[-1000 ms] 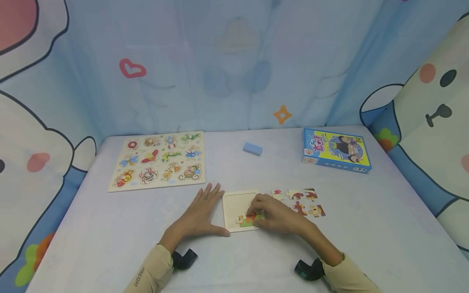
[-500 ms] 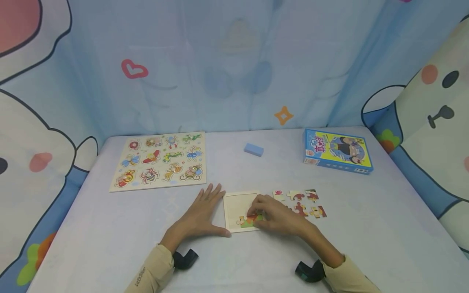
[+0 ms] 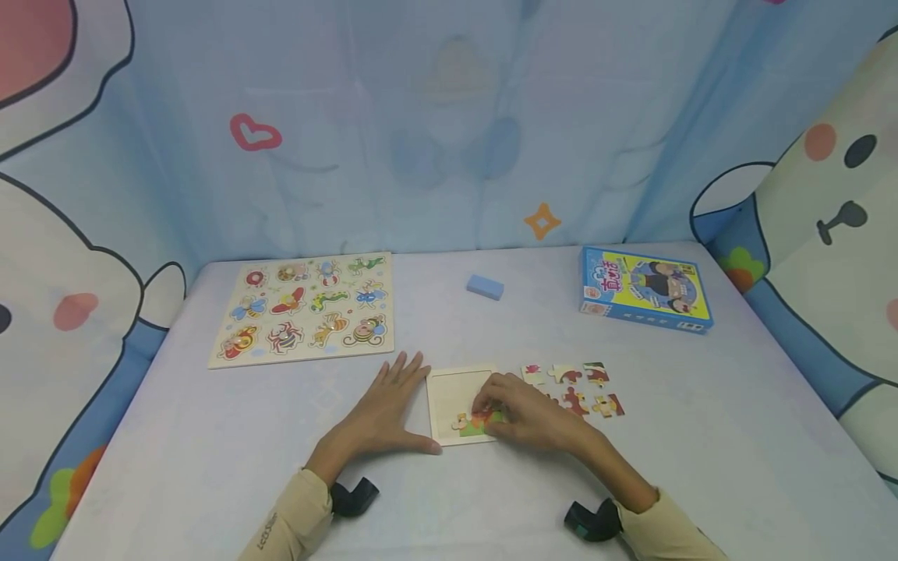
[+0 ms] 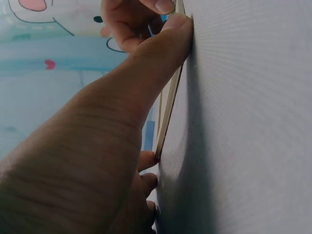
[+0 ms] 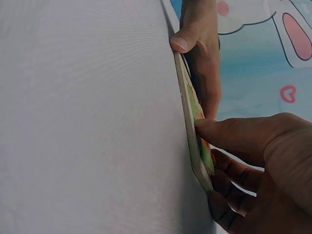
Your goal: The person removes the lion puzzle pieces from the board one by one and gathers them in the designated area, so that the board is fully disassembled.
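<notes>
A pale square wooden puzzle tray (image 3: 445, 389) lies flat between the hands. Along its near edge sit green and orange jigsaw pieces (image 3: 471, 428). My left hand (image 3: 384, 413) rests spread at the tray's left side, thumb at the near left corner and fingertips at the far left one. With curled fingers, my right hand (image 3: 533, 413) pinches a green and red puzzle piece (image 5: 206, 158) over the tray's near right part. In the right wrist view, that piece is tilted, with one end raised above the tray. The hand hides most of the tray's right side from the head view.
Several loose jigsaw pieces (image 3: 575, 400) lie right of the tray. Behind to the left is an insect puzzle board (image 3: 302, 308). A small blue block (image 3: 485, 287) and a blue and yellow box (image 3: 645, 288) stand farther back. A patterned curtain (image 3: 421, 117) borders the table.
</notes>
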Motion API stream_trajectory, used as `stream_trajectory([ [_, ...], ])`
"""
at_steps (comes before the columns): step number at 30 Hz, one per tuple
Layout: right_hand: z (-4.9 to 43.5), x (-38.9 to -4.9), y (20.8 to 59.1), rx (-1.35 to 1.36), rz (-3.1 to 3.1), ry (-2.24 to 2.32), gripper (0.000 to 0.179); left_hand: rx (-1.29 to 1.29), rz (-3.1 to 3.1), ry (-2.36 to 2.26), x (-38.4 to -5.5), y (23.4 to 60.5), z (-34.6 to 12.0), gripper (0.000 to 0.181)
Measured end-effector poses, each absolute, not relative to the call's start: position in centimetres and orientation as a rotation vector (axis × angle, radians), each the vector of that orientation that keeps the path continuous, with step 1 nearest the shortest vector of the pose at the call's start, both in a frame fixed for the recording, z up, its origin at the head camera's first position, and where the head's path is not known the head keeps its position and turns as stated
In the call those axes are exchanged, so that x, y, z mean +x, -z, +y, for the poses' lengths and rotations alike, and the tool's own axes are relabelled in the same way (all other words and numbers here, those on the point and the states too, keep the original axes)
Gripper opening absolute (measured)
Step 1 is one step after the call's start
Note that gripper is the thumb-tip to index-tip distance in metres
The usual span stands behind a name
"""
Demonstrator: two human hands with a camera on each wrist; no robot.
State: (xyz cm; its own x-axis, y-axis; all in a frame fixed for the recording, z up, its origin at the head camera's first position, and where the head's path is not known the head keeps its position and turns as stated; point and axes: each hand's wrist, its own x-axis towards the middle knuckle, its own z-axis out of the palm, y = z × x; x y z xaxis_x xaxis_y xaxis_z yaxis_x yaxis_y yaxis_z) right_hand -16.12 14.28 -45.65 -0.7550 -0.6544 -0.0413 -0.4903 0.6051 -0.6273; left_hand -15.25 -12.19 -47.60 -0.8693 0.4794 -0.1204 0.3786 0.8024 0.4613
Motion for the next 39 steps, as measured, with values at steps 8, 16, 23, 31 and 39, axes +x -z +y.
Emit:
stream_trajectory([
  [8,14.33,-16.12,45.73,-0.944,2.571,0.888,0.021,0.665,2.762,-0.634,-15.24,47.63,-12.19,0.119],
  [16,14.34,-16.07,45.73,-0.945,2.568,0.894,0.022,0.668,2.765,-0.624,-15.32,47.79,-12.21,0.119],
  [23,14.35,-16.09,45.66,-0.935,2.569,0.901,0.022,0.669,2.765,-0.625,-15.28,47.68,-12.18,0.119],
  [31,14.36,-16.14,45.77,-0.939,2.569,0.911,0.020,0.668,2.762,-0.623,-15.24,47.49,-12.20,0.118],
  [39,14.29,-16.10,45.91,-0.929,2.579,0.891,0.019,0.671,2.767,-0.611,-15.33,47.73,-12.22,0.119],
])
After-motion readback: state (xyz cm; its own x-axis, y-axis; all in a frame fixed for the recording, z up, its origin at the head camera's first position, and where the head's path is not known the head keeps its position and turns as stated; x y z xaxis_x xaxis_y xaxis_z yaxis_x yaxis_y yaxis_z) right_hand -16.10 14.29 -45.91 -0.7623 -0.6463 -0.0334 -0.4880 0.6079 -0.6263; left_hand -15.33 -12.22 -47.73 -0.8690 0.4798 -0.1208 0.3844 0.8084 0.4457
